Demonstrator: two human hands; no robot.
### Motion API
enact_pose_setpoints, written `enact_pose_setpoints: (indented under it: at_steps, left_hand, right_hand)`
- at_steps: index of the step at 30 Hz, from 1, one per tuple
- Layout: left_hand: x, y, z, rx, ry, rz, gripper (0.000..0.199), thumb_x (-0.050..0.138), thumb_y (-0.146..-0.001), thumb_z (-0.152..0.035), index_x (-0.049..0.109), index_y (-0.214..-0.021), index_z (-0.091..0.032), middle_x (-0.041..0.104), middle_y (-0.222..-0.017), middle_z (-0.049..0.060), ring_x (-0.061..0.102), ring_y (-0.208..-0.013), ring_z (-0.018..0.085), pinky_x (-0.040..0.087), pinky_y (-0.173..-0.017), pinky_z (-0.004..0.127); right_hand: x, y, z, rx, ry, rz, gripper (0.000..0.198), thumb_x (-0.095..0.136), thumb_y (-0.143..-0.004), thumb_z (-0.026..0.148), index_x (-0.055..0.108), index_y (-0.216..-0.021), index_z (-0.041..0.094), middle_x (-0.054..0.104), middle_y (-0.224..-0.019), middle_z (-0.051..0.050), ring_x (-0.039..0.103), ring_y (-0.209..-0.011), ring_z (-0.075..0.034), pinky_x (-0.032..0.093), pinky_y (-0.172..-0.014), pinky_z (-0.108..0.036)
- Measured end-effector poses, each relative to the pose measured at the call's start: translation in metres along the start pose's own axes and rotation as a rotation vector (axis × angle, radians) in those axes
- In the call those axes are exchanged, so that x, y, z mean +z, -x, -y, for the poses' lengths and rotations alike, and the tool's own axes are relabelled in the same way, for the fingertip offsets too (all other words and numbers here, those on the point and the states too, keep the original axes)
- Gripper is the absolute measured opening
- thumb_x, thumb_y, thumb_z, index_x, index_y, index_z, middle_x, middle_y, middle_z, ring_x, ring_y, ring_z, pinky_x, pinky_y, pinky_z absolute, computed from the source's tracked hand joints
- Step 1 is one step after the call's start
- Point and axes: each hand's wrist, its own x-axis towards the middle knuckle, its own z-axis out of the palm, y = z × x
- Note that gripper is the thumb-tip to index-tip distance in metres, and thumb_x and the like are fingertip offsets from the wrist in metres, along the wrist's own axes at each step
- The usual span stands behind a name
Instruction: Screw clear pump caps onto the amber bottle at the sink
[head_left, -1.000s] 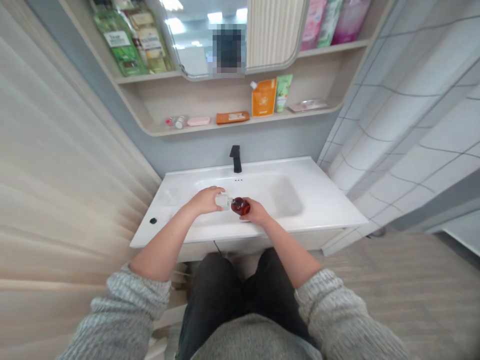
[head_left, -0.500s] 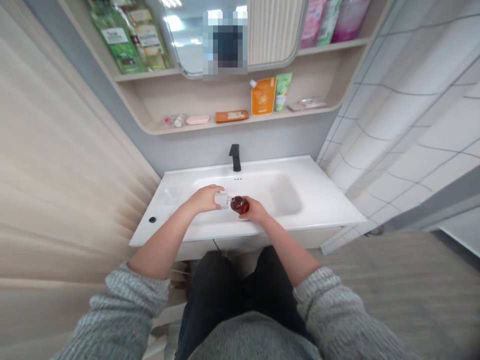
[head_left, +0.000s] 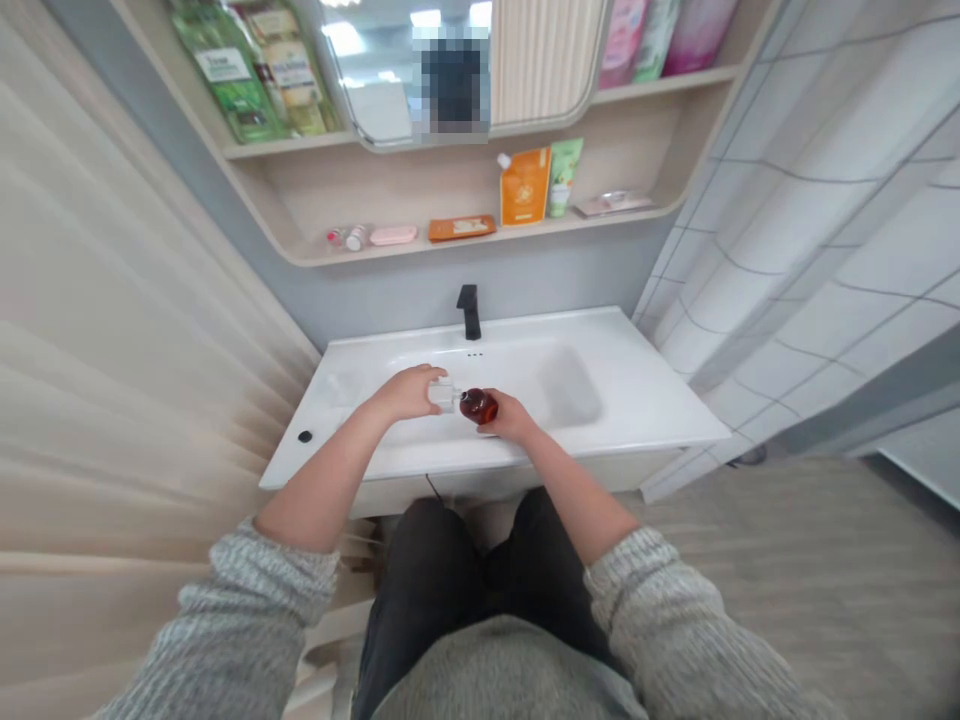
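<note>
My left hand (head_left: pixel 411 391) is closed around a small clear bottle (head_left: pixel 441 396), which lies on its side with its neck toward the right. In my right hand (head_left: pixel 510 413) is a dark red-brown bottle (head_left: pixel 478 405), tilted so its mouth faces left. The two necks meet or nearly meet; whether they touch I cannot tell. Both bottles are held above the white sink (head_left: pixel 517 370). Any liquid passing between them is too small to make out.
A black faucet (head_left: pixel 469 312) stands behind the basin. On the counter's left lies a black round piece (head_left: pixel 304 436). Above, a wall shelf (head_left: pixel 390 185) carries an orange pouch (head_left: pixel 524 187), a green tube (head_left: pixel 564 178) and several bottles around a mirror (head_left: pixel 375 100).
The view has shifted very slightly. Both hands and both bottles keep practically the same pose over the sink.
</note>
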Motion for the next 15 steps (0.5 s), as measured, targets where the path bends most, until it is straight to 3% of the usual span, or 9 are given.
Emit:
enact_pose_setpoints:
  at_steps: [15]
  left_hand:
    - [-0.0049, -0.0017, -0.0039, -0.002, 0.006, 0.004, 0.087, 0.094, -0.075, -0.035, 0.071, -0.158, -0.023, 0.076, -0.146, 0.013, 0.074, -0.130, 0.038, 0.056, -0.117, 0.042]
  right_hand:
    - [0.0001, -0.0001, -0.0013, -0.005, 0.007, 0.000, 0.079, 0.102, -0.062, 0.019, 0.076, -0.137, 0.024, 0.085, -0.121, -0.006, 0.080, -0.108, -0.031, 0.060, -0.101, -0.043]
